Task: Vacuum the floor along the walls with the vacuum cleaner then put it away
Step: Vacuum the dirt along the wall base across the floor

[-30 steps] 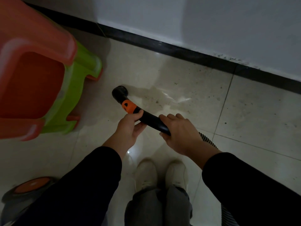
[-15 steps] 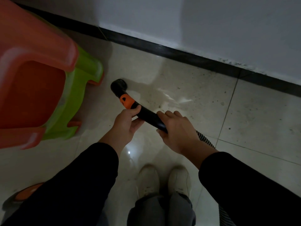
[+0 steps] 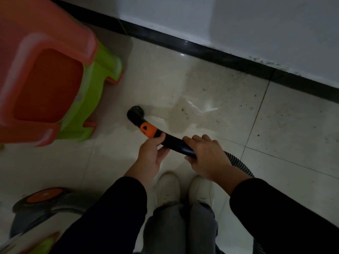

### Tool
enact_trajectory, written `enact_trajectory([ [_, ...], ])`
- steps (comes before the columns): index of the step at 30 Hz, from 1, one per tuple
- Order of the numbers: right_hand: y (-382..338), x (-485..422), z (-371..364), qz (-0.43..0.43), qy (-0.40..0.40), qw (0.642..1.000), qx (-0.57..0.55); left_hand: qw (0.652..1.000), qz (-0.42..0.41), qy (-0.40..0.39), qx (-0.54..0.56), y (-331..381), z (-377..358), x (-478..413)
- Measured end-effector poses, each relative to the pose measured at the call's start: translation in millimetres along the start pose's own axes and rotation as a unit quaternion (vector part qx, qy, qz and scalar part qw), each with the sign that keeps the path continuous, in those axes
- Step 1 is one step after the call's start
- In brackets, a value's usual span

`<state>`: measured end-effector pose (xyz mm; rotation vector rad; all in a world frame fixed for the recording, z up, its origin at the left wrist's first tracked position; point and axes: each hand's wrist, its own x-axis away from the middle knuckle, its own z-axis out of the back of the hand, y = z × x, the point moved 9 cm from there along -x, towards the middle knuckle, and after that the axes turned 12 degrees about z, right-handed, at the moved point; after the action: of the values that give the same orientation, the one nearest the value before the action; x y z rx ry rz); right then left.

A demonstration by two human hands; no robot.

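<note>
A black vacuum wand (image 3: 175, 143) with an orange collar (image 3: 148, 130) points up-left, and its round nozzle (image 3: 135, 114) sits on the pale tiled floor (image 3: 211, 92). My left hand (image 3: 151, 156) grips the wand just behind the orange collar. Further back, my right hand (image 3: 207, 156) grips the same tube, where the ribbed hose (image 3: 238, 165) begins. The grey vacuum body (image 3: 40, 209) with its orange disc stands on the floor at the lower left.
A stack of orange and green plastic stools (image 3: 55, 85) fills the upper left, close to the nozzle. A black skirting (image 3: 201, 50) runs under the white wall (image 3: 238, 24). Dark specks lie on the tiles to the right. My white shoes (image 3: 168, 189) are below my hands.
The view has dipped so the vacuum body shows again at lower left. The nozzle sits a little farther from the stools and nearer my feet; both hands keep their hold.
</note>
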<state>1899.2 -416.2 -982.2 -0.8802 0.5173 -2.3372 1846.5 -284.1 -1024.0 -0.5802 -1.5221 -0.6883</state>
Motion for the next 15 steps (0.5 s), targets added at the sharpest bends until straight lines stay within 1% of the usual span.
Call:
enact_trajectory([
  [10, -27, 14, -25, 0.025, -0.023, 0.999, -0.015, 0.999, -0.007, 0.027, 0.018, -24, 40, 9],
  [15, -29, 23, -26, 0.02, -0.024, 0.999, 0.002, 1.0, -0.009, 0.02, 0.009, -29, 40, 15],
])
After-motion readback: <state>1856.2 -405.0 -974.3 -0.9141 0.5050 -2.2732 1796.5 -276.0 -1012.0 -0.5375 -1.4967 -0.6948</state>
